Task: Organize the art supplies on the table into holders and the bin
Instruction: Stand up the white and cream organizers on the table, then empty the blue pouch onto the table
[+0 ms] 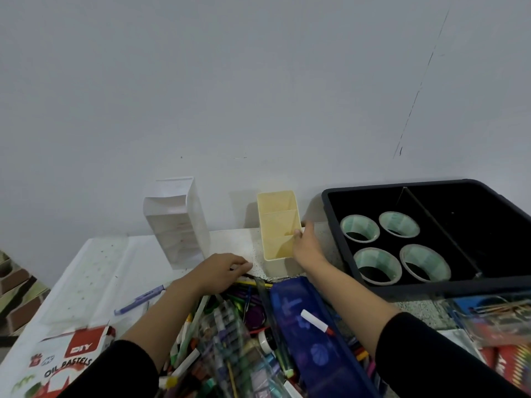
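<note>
Colours — white holder (178, 225), yellow holder (280, 234), black bin (326, 202), blue patterned case (290, 305).

bin (402, 289): right edge cropped | oil pastels box (71, 360): bottom cropped | marker pile (230, 334): blurred

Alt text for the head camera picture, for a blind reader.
A right hand grips the rim of a yellow holder while the left hand touches a heap of pens. A white holder stands to its left, a black bin holding four tape rolls to its right.

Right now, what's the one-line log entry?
left hand: on supply pile, grasp unclear | right hand: grips yellow holder | bin: four tape rolls
</note>
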Demonstrator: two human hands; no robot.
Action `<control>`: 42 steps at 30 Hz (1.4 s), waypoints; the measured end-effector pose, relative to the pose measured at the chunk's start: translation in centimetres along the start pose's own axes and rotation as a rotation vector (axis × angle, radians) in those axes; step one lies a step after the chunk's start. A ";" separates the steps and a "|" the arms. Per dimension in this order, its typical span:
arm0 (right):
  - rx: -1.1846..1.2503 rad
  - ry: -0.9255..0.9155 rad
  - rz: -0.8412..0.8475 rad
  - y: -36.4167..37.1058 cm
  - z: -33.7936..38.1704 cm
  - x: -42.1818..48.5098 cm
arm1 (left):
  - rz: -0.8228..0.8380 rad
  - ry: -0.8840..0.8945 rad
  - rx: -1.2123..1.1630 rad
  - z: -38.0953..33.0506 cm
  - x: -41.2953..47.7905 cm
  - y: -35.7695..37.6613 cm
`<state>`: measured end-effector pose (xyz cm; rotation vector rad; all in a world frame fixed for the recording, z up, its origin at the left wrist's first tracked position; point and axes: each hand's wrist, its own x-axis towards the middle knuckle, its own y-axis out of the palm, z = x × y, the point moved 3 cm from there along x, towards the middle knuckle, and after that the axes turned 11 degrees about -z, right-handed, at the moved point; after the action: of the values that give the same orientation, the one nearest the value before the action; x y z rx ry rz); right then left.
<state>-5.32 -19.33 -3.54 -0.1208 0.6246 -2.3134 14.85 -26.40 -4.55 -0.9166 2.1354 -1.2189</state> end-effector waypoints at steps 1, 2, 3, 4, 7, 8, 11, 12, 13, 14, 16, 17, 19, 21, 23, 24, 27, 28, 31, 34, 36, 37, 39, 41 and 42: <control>0.012 0.012 -0.003 0.2 0.0 -0.2 | 0.000 0.013 0.023 0.0 -0.3 0.1; 0.021 0.020 -0.003 0.2 0.0 -0.4 | -0.004 0.028 0.041 -0.1 -0.5 0.2; 0.024 0.023 0.000 0.1 -0.1 -0.6 | -0.008 0.039 0.050 -0.2 -0.7 0.3; 0.021 0.021 0.008 -0.2 -0.1 -0.9 | -0.008 0.048 0.052 -0.4 -0.9 0.3; -0.031 -0.068 0.041 -1.6 0.1 -1.9 | -0.002 0.060 0.030 -0.7 -1.4 0.1; -0.069 -0.120 0.037 -2.4 0.3 -2.5 | -0.004 0.072 0.023 -1.0 -1.6 -0.1; -0.194 -0.291 0.008 -5.0 0.5 -4.4 | -0.032 0.118 -0.001 -1.8 -2.2 -0.8; -0.239 -0.342 0.012 -5.8 0.5 -5.1 | -0.040 0.132 -0.003 -2.1 -2.5 -0.9; -0.296 -0.385 0.023 -6.5 0.4 -5.8 | -0.044 0.145 0.002 -2.3 -2.7 -1.0; -0.363 -0.421 0.037 -7.2 0.3 -6.6 | -0.047 0.159 0.017 -2.5 -2.9 -1.0; -0.508 -0.458 0.091 -7.9 -0.3 -8.0 | -0.059 0.214 0.083 -2.9 -3.2 -1.0; -0.576 -0.456 0.129 -8.0 -0.8 -8.6 | -0.063 0.253 0.110 -3.2 -3.4 -1.0; -0.685 -0.442 0.207 -7.8 -2.0 -9.6 | -0.042 0.330 0.103 -3.8 -3.6 -0.8; -0.733 -0.422 0.258 -7.4 -3.5 -10.1 | -0.004 0.373 0.064 -4.0 -3.9 -0.4; -0.713 -0.411 0.259 -7.3 -4.4 -10.4 | 0.017 0.391 0.065 -4.1 -4.0 0.1; -0.677 -0.400 0.244 -7.4 -4.7 -10.4 | 0.015 0.394 0.077 -4.0 -4.1 0.3; -0.530 -0.375 0.185 -7.8 -4.9 -10.4 | -0.048 0.381 0.075 -3.9 -4.0 0.4; -0.480 -0.382 0.160 -8.1 -4.7 -10.4 | -0.071 0.373 0.062 -3.9 -4.0 0.2; -0.373 -0.425 0.104 -8.7 -3.5 -10.3 | -0.111 0.359 -0.020 -4.1 -4.2 -0.3; -0.263 -0.493 0.141 -9.0 -2.2 -10.4 | -0.170 0.336 -0.177 -4.8 -4.6 -1.1; -0.236 -0.575 0.173 -9.0 -1.2 -10.7 | -0.190 0.290 -0.308 -5.8 -5.0 -1.8; -0.228 -0.610 0.175 -8.9 -0.8 -10.8 | -0.168 0.253 -0.404 -6.4 -5.2 -2.1; -0.218 -0.666 0.162 -8.5 -0.4 -10.9 | -0.095 0.176 -0.594 -7.4 -5.7 -2.5; -0.233 -0.721 0.174 -8.1 -0.4 -10.9 | -0.081 0.119 -0.628 -7.9 -6.0 -2.7; -0.250 -0.751 0.185 -7.8 -0.7 -10.9 | -0.100 0.102 -0.609 -7.8 -6.1 -2.6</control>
<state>-2.43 -6.89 0.52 -0.9532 0.4937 -1.8063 13.99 -18.58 1.98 -1.2376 2.6285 -0.6616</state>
